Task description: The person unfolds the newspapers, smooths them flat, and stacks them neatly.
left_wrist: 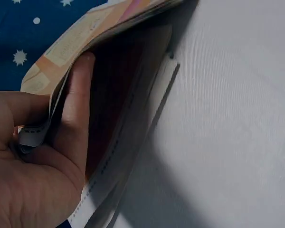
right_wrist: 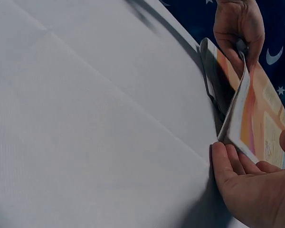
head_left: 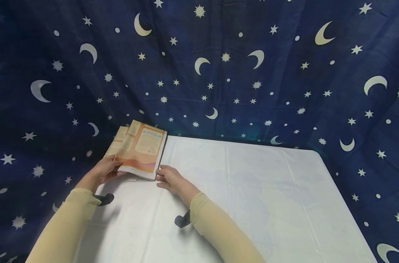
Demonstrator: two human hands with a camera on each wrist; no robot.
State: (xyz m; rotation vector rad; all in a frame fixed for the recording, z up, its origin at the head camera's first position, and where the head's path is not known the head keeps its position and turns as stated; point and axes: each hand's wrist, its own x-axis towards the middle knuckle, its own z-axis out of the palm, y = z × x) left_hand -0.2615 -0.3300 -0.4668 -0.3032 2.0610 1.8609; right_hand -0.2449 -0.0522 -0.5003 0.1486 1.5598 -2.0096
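Observation:
An orange-covered book (head_left: 146, 146) lies tilted on top of another book (head_left: 115, 146) at the table's far left corner. My left hand (head_left: 105, 170) pinches the upper book's near left edge, thumb above and fingers beneath. In the left wrist view that held edge of the book (left_wrist: 69, 50) is lifted and bent, with a dark gap over the pages below. Along the near right edge, my right hand (head_left: 173, 179) touches the book with fairly straight fingers. The right wrist view shows the right fingers (right_wrist: 223, 161) under the book's corner and the thumb held apart from the cover.
A white cloth (head_left: 252, 193) with fold lines covers the table and stretches to the right of the books. Behind and at both sides hangs a dark blue curtain (head_left: 219, 73) with moons and stars. Black straps stick out at both wrists.

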